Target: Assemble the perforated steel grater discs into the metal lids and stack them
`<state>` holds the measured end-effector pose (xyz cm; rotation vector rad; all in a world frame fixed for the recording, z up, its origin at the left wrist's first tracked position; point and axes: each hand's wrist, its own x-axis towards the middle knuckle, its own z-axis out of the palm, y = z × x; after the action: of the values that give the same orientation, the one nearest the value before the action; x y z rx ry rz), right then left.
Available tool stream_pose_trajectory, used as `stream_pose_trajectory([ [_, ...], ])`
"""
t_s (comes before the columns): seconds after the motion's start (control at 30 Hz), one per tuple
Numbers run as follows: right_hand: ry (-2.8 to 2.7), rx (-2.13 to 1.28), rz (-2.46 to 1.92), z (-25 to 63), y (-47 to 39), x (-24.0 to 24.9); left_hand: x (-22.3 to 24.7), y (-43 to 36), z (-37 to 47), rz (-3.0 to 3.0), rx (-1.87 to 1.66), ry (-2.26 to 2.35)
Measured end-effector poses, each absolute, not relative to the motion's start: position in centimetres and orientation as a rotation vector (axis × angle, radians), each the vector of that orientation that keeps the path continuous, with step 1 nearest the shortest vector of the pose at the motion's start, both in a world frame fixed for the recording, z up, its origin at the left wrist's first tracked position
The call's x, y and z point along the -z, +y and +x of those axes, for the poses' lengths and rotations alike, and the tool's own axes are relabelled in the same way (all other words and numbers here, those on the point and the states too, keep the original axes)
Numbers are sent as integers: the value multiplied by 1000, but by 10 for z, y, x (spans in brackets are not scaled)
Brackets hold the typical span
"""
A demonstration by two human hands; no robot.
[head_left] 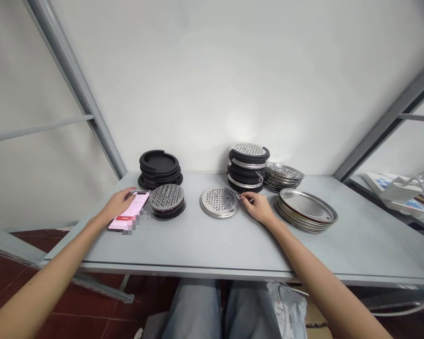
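Note:
My left hand (118, 203) rests on a pink-screened phone (130, 217) lying at the left of the grey table (205, 249). My right hand (259, 207) lies on the table with its fingertips at the right rim of a lone perforated metal disc (219, 202). Whether the fingers pinch the rim is unclear. Just right of the phone sits a perforated disc on a short black stack (167, 201).
Behind stand a pile of black rubber rings (159, 168), a taller mixed stack of rings and discs (248, 167), perforated discs (283, 176) and a pile of plain metal plates (305, 209). Grey shelf struts (81, 94) flank both sides. Papers and cables (401, 190) lie far right.

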<state>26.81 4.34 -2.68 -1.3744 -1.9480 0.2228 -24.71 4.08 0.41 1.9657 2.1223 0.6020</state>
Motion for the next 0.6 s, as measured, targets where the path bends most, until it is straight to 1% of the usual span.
stream_pose_trajectory([
  [0.1,-1950,-222,-1383,269,44,28,-11,46,-243,1733,-704,2177],
  [0.3,-1947,-228,-1392,270,46,30,-15,55,-237,1542,-760,2106],
  [0.6,-1951,-243,-1402,268,45,29,-15,52,-236,1428,-834,1993],
])
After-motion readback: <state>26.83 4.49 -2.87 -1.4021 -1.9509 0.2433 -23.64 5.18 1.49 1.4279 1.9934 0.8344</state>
